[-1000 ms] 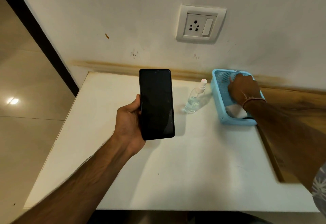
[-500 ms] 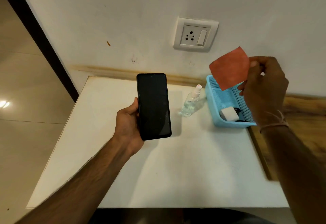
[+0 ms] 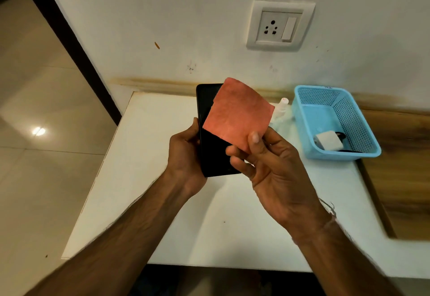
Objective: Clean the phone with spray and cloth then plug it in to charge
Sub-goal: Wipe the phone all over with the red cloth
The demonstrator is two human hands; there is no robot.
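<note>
Orange-red cloth [image 3: 237, 115] is pinched at its lower corner between the thumb and fingers [image 3: 255, 137] of the right hand [image 3: 272, 167]. The cloth stands spread flat and tilted, covering the upper right part of the phone [image 3: 213, 153] in the head view; whether it touches the screen cannot be told.

The phone is black, with a dark screen facing the camera. It is held upright above the worktop [image 3: 144, 156] by the left hand [image 3: 186, 156], whose fingers are closed around its left edge and back.

A clear spray bottle [image 3: 280, 111] with a white cap stands on the worktop behind the cloth, just beside the left wall of the blue perforated basket [image 3: 302, 121]. Most of the bottle is hidden by the cloth.

The basket sits at the right rear of the worktop, against the wall. It contains a white charger block [image 3: 328, 141] with a dark cable partly visible beside it.

A white wall socket [image 3: 279, 26] with a switch is mounted on the wall above the worktop, to the left of the basket and well apart from both hands. A thread band [image 3: 329, 212] circles the right wrist.
</note>
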